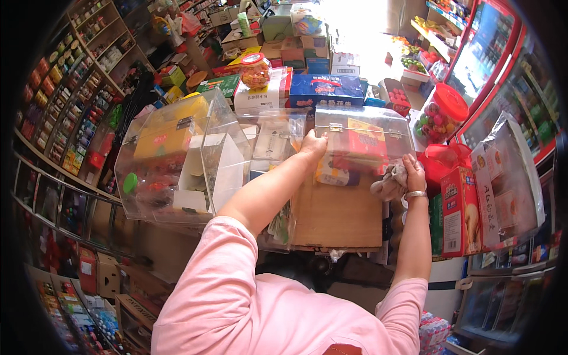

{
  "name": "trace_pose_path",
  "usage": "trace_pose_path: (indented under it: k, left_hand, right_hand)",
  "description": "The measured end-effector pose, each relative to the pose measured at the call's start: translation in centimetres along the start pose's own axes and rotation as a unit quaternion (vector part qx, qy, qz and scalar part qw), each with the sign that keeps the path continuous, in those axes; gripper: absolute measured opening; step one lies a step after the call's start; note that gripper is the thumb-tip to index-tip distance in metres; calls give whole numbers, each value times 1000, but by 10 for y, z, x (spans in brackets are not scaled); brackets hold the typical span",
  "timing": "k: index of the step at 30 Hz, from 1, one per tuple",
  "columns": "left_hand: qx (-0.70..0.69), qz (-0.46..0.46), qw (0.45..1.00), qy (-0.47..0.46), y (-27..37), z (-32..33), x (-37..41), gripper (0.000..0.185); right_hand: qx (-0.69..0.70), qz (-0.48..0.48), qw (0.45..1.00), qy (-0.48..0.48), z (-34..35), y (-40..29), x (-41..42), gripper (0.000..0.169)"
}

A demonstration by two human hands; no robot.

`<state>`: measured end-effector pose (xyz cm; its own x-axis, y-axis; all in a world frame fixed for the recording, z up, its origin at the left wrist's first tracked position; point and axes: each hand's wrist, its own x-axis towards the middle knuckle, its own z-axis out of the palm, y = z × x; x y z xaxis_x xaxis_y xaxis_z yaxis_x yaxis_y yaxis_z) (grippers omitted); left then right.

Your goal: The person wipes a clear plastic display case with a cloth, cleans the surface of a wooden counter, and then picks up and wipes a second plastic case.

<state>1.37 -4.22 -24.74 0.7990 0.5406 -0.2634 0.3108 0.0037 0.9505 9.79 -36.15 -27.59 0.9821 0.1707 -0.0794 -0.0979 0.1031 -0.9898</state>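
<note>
Both my arms reach forward over hinged clear plastic display boxes. My left hand grips the left edge of the clear lid of the right-hand box, near a metal hinge. My right hand, a bracelet at its wrist, holds a crumpled grey cloth at the lid's right side. Beneath the lid lie a red and yellow packet and a yellow and white package. Nearer me is a flat brown cardboard piece. To the left stands another clear box with packets and cartons inside.
Behind the boxes are a blue carton and a candy jar with a red lid. A second candy jar, a red box and a plastic-wrapped package stand at the right. Stocked shelves line the left.
</note>
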Motion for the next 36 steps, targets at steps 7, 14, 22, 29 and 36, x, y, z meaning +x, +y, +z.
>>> trace_pose_path:
  k: [7, 14, 22, 29, 36]
  left_hand:
    - [-58, 13, 998, -34, 55, -9, -6, 32]
    - [233, 232, 942, -73, 97, -20, 32, 31]
    - [-41, 161, 984, -61, 240, -33, -27, 41]
    - [-71, 155, 978, -121, 287, -118, -8, 29]
    - [66, 130, 987, -74, 269, -186, -7, 34]
  right_hand:
    - [25, -98, 995, -4, 2, -33, 5, 28]
    - [-3, -117, 992, 46, 14, -100, -25, 25]
    - [18, -207, 972, 108, 30, -205, -54, 30]
    - [137, -315, 935, 93, 119, -201, -4, 24]
    - [115, -266, 956, 39, 198, -136, 35, 37]
